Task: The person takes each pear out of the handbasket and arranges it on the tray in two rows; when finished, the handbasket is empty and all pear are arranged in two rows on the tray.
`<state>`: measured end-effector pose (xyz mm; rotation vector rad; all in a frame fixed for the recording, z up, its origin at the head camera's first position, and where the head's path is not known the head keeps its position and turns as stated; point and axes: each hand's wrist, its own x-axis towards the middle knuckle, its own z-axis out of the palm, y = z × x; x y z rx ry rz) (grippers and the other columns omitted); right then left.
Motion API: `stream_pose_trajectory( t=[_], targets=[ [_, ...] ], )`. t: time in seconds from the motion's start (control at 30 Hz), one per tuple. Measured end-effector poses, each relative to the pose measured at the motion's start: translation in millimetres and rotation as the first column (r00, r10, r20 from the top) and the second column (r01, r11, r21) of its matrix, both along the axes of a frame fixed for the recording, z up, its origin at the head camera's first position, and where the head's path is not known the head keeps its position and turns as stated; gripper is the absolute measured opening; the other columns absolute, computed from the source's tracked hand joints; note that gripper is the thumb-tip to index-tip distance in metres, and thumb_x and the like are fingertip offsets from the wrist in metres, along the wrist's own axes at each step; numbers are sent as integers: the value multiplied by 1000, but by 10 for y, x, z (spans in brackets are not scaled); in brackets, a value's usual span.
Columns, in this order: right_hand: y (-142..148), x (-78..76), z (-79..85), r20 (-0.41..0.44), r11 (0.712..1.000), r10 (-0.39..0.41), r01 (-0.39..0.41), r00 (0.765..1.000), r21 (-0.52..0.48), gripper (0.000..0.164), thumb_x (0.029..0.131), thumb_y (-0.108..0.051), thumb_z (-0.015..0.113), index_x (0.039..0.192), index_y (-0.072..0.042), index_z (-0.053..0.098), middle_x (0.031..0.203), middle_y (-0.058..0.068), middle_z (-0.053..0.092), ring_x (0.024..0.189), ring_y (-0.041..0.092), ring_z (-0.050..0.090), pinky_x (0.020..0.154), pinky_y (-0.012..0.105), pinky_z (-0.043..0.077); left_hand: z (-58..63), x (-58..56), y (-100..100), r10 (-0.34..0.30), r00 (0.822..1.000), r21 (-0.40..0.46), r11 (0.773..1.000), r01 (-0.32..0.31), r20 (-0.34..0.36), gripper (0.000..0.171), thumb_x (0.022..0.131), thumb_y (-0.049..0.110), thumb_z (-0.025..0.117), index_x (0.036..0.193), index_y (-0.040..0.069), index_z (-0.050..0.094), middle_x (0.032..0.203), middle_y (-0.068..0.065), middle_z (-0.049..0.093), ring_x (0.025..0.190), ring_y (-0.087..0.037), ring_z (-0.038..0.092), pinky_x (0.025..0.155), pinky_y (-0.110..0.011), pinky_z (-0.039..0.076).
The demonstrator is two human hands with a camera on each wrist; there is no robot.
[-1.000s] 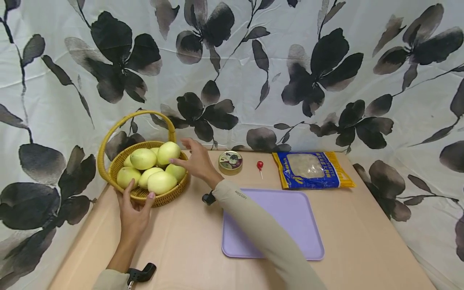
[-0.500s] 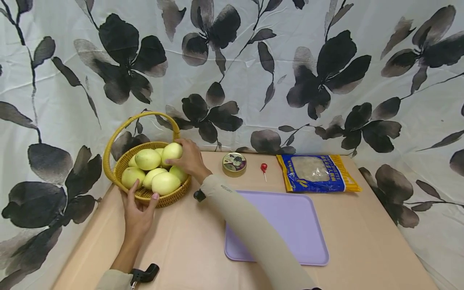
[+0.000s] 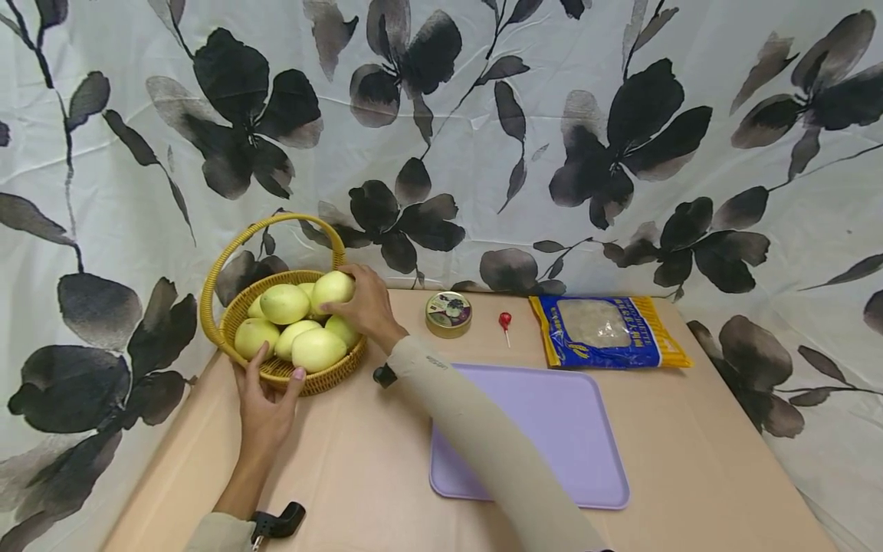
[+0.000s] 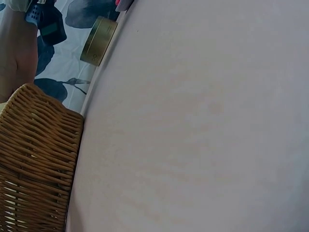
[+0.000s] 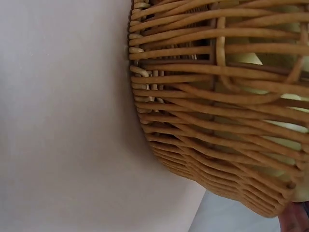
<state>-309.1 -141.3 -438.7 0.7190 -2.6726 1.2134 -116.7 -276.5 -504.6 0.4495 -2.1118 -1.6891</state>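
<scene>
A yellow wicker basket (image 3: 331, 377) with a tall handle stands at the left of the table, full of several pale yellow-green oval fruits. My right hand (image 3: 369, 303) reaches over its right side and holds the topmost fruit (image 3: 331, 289), thumb at the lower side and fingers behind. At the front, my left hand (image 3: 265, 410) rests against the basket, thumb and index finger spread and extended over the rim; its other fingers are partly hidden. Woven basket wall (image 4: 36, 159) fills the left side of the left wrist view. Fruit shows through the weave (image 5: 193, 111) in the right wrist view.
Right of the basket stand a round gold tin (image 3: 448, 314), a red lollipop (image 3: 506, 320) and a blue and yellow packet (image 3: 600, 332). A purple tray (image 3: 572, 437) lies in front, partly under the right sleeve. A floral cloth (image 3: 441, 138) hangs behind the table.
My right hand has moved left from beside the basket onto the topmost fruit and now holds it. My left hand stays at the front rim. The head view has shifted slightly.
</scene>
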Motion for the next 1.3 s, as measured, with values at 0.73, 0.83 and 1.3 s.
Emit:
stream_pose_trajectory(
  t=[0.73,0.83,1.3],
  targets=[
    [916,194,132,24,914,229,-206,973,-348,72,77,-17,98,141,-11,65,137,7,66,123,21,66,106,28,57,24,31,28,10,999,-9,1000,-10,31,80,105,29,69,170,32,24,174,5,-31,165,-25,-1,133,-56,20],
    [1104,228,128,48,901,260,-224,964,-371,72,77,-13,98,141,-10,66,138,6,66,124,22,65,107,32,58,24,35,24,8,1000,-13,1000,-7,22,79,105,28,69,170,31,24,175,5,-30,165,-27,1,132,-57,19],
    [1973,375,-75,176,925,280,-216,944,-314,71,74,-12,99,138,-12,68,138,8,67,124,35,69,107,48,58,21,36,32,-2,1000,-19,1000,2,17,79,104,28,69,170,29,25,174,5,-30,165,-26,1,132,-56,20]
  ],
)
